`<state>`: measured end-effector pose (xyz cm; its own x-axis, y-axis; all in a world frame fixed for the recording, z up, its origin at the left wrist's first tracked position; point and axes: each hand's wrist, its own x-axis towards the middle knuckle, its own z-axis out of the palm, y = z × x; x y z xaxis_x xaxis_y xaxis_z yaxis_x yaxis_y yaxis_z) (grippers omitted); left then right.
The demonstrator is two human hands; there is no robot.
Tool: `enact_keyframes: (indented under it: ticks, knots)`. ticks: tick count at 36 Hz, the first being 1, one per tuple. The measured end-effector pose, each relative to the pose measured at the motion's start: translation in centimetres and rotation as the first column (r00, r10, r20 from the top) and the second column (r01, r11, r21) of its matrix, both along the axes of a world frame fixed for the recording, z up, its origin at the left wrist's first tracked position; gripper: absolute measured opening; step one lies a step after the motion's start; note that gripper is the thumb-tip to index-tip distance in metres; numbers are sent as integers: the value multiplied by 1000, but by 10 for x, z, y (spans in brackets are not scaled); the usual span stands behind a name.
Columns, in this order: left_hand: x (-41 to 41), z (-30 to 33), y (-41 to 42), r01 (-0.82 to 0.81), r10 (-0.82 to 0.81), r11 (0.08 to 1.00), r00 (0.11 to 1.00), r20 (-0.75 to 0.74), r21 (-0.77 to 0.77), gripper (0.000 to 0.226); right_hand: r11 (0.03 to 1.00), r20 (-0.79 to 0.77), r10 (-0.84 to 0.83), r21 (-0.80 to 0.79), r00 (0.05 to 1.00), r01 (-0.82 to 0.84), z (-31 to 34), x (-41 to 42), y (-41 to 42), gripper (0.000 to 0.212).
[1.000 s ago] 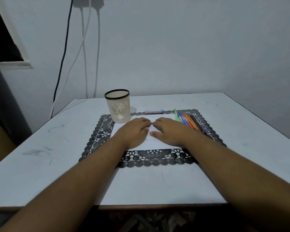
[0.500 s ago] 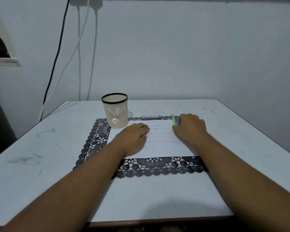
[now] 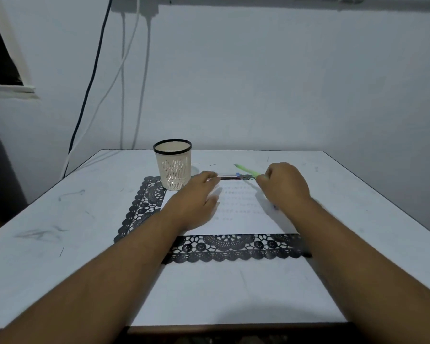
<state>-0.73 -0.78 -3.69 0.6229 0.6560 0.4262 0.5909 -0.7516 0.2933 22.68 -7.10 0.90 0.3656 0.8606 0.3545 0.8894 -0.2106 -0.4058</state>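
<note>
Head view: right hand (image 3: 284, 187) fingers clamped on green pen (image 3: 247, 170), axis pointing up-left from knuckles. Left hand (image 3: 199, 194) fingers straightish, tips at 2nd pen (image 3: 227, 177) end. Cup (image 3: 173, 165) sits left of both, nearer left hand.

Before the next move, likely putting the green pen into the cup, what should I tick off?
1. Grip on green pen by right hand: ok.
2. The cup stands upright: ok.
3. Way from green pen to cup free: not ok, left hand lies between.
4. Contact of left hand with second pen: cannot tell, blurred.
5. The paper lies flat on mat: ok.
</note>
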Motion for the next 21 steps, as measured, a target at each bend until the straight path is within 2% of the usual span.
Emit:
enact_keyframes:
  ticks: [3, 6, 10, 15, 21]
  knots:
    - [-3, 10, -3, 8, -24, 988, 995, 102, 154, 54, 992, -115, 101, 93, 988, -91, 15, -2, -4, 22]
    - [-3, 19, -6, -14, -39, 943, 987, 154, 332, 50, 962, -188, 272, 43, 944, -269, 29, -8, -1, 19]
    - [-3, 22, -11, -27, -34, 917, 989, 146, 397, 35, 845, -382, 498, 13, 779, -534, 24, -19, -2, 14]
    - [-7, 21, -12, -34, 6, 898, 998, 65, 439, 17, 809, -686, 500, 152, 528, -567, -17, -34, -2, 16]
    - [-8, 19, -8, -60, 42, 981, 994, 103, 187, 19, 827, -554, 531, 174, 641, -534, -19, -26, -4, 10]
